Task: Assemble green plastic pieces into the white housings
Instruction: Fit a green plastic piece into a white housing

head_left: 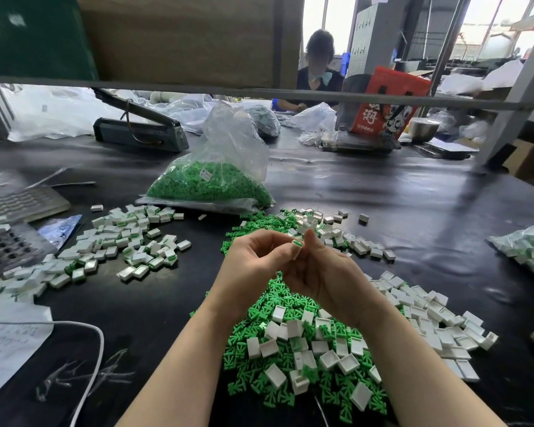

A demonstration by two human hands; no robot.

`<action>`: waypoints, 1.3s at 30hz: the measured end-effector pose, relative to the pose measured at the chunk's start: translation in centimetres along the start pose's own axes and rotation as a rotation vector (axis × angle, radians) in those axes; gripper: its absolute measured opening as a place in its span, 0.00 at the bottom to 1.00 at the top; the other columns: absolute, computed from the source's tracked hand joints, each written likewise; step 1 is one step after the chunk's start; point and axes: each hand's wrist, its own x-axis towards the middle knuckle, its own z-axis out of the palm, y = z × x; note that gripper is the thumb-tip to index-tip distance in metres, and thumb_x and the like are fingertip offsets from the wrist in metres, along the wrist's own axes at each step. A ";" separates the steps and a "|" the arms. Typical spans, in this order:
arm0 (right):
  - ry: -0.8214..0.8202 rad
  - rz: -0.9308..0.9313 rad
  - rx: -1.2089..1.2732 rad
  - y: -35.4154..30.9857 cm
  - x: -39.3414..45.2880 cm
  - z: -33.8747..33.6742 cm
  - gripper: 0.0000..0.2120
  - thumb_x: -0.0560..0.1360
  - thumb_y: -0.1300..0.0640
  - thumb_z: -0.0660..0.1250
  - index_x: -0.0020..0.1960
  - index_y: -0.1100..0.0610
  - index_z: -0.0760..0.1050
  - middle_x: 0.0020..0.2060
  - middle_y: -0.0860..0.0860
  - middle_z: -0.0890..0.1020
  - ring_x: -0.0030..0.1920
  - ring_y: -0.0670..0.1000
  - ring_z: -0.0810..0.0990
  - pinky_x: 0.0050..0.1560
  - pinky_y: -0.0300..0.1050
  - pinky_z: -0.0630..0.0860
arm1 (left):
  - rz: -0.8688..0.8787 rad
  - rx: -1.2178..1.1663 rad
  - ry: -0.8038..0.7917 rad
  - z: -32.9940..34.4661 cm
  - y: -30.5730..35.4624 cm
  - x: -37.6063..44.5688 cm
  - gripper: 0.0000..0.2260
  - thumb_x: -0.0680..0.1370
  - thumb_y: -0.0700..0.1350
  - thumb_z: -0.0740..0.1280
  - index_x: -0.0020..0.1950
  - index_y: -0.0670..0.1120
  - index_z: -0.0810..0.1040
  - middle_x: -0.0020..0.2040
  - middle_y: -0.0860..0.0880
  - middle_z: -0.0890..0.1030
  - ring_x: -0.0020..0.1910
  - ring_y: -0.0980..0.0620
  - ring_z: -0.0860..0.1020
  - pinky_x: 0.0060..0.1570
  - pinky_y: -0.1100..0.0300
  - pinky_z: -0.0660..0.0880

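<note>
Both hands pinch one white housing with green piece half-seated, just above the mixed pile; a skewed push from left hand or right hand could jam or drop it.

Both hands meet above a black table: the left hand and the right hand together pinch a white housing with a green piece showing at its top. Beneath the wrists lies a mixed heap of loose green pieces and empty white housings. To the left sits a pile of assembled housings. Behind the hands stands a clear plastic bag of green pieces, with a heat sealer farther back. Across the table sits another person, beside a red carton.
</note>
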 end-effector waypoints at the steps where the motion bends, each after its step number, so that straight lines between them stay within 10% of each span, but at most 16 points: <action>1: 0.054 -0.019 -0.074 -0.1 0.0 -0.1 0.21 0.77 0.41 0.59 0.42 0.55 0.81 0.34 0.53 0.81 0.34 0.49 0.75 0.35 0.40 0.71 | 0.014 0.019 0.016 -0.1 0.0 0.0 0.03 0.76 0.38 0.70 0.47 0.40 0.83 0.37 0.49 0.83 0.34 0.57 0.79 0.34 0.68 0.73; 6: 0.309 -0.231 -0.445 -0.8 -0.1 -1.1 0.05 0.78 0.60 0.67 0.47 0.61 0.80 0.33 0.51 0.82 0.32 0.46 0.76 0.31 0.38 0.71 | 0.105 0.270 0.090 -0.5 -0.4 0.3 0.03 0.77 0.42 0.70 0.49 0.47 0.84 0.39 0.48 0.84 0.39 0.49 0.82 0.42 0.53 0.81; 15: 0.316 -0.291 -0.828 -1.0 0.0 -0.8 0.03 0.75 0.64 0.71 0.44 0.58 0.78 0.33 0.54 0.79 0.32 0.53 0.75 0.36 0.49 0.75 | 0.287 0.552 0.034 -0.6 -0.7 0.2 0.09 0.78 0.39 0.69 0.56 0.45 0.84 0.44 0.52 0.80 0.43 0.58 0.79 0.45 0.67 0.75; 20: 0.317 -0.249 -0.892 -0.7 0.0 -0.7 0.08 0.75 0.65 0.68 0.40 0.54 0.75 0.28 0.45 0.75 0.27 0.40 0.72 0.30 0.32 0.68 | 0.278 0.578 0.006 -0.5 -0.9 0.2 0.09 0.77 0.39 0.69 0.56 0.46 0.84 0.45 0.53 0.80 0.43 0.59 0.79 0.44 0.70 0.73; 39: 0.277 -0.164 -0.815 -0.8 -0.3 -0.7 0.07 0.75 0.66 0.66 0.40 0.57 0.76 0.28 0.46 0.78 0.32 0.50 0.74 0.33 0.48 0.71 | 0.164 0.413 0.001 -0.9 -1.0 0.2 0.08 0.76 0.36 0.71 0.52 0.46 0.85 0.44 0.50 0.83 0.44 0.52 0.82 0.48 0.49 0.80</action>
